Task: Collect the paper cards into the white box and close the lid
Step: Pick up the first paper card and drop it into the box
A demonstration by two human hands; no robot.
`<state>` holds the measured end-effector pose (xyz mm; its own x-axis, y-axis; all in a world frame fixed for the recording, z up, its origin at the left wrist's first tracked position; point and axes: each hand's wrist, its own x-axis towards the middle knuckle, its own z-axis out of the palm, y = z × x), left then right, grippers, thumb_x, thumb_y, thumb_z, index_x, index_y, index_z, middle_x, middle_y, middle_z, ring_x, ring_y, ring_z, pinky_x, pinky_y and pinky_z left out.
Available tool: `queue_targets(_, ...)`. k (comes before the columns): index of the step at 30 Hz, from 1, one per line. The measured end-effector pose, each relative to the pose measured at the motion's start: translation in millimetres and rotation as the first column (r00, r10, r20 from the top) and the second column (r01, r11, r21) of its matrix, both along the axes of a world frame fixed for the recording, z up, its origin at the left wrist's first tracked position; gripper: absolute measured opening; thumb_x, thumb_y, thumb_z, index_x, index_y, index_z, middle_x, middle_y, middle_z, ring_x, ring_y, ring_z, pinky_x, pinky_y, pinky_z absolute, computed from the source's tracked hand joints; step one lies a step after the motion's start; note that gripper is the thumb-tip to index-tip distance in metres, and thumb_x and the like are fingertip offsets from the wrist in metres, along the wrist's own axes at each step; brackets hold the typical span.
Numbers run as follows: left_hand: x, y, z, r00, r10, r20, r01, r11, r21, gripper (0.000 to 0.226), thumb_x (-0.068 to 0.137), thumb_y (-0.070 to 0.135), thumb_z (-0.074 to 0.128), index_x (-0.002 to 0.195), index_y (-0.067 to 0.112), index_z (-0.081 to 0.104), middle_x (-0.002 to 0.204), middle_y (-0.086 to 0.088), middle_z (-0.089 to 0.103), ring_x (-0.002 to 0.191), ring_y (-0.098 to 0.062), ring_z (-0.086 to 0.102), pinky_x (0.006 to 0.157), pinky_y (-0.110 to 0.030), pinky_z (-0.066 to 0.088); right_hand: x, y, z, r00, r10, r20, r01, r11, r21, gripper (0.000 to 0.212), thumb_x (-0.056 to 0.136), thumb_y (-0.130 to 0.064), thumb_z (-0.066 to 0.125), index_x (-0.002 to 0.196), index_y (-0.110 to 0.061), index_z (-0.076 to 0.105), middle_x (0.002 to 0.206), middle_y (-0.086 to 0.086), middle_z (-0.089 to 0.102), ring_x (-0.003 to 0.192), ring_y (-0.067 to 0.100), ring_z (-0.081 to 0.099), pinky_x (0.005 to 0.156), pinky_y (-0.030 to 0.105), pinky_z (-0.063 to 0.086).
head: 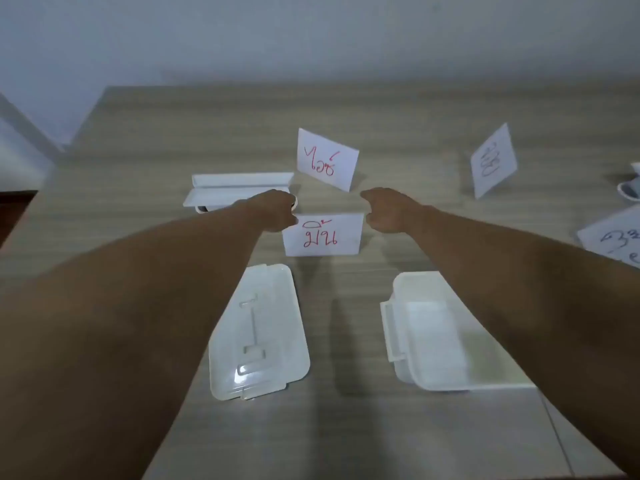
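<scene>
A white paper card with red writing (pixel 323 237) stands on the table at the centre. My left hand (pixel 273 213) grips its upper left corner and my right hand (pixel 388 216) grips its upper right corner, fingers curled. A second red-lettered card (pixel 327 161) stands just behind it. A card with bluish writing (pixel 493 161) stands at the far right, and another (pixel 616 240) lies at the right edge. The open white box (pixel 401 341) sits near me on the right, partly under my right forearm. Its lid (pixel 259 334) lies flat on the left.
A white folded holder-like piece (pixel 239 188) lies behind my left hand, partly hidden by it. A white cup-like object (pixel 630 190) is cut off at the right edge. The wooden table (pixel 138 161) reaches back to a pale wall.
</scene>
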<state>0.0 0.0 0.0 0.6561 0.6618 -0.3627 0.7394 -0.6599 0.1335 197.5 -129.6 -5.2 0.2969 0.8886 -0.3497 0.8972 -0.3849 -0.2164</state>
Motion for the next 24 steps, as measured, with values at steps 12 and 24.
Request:
queue_targets(12, -3.4, -0.9, -67.7, 0.971, 0.096, 0.22, -0.089, 0.995, -0.045, 0.02, 0.087, 0.016, 0.063, 0.103, 0.01, 0.073, 0.106, -0.016, 0.072, 0.097, -0.033, 0.066, 0.08, -0.037, 0.052, -24.4, 23.6, -68.6, 0.999, -0.022, -0.041, 0.029, 0.985, 0.171, 0.027, 0.087, 0.0, 0.051, 0.109, -0.002, 0.067, 0.117, 0.016, 0.066, 0.113, 0.035, 0.059, 0.089, 0.037, 0.049)
queue_targets(24, 23.3, -75.0, 49.5, 0.878, 0.182, 0.443, -0.137, 0.982, -0.133, 0.029, 0.079, 0.008, 0.073, 0.108, 0.003, 0.072, 0.114, -0.014, 0.07, 0.103, -0.029, 0.064, 0.077, -0.03, 0.047, 15.2, -54.7, 53.3, 0.993, -0.025, -0.115, 0.066, 0.931, 0.36, 0.022, 0.081, 0.002, 0.062, 0.097, -0.006, 0.074, 0.103, 0.012, 0.072, 0.093, 0.026, 0.065, 0.08, 0.038, 0.055)
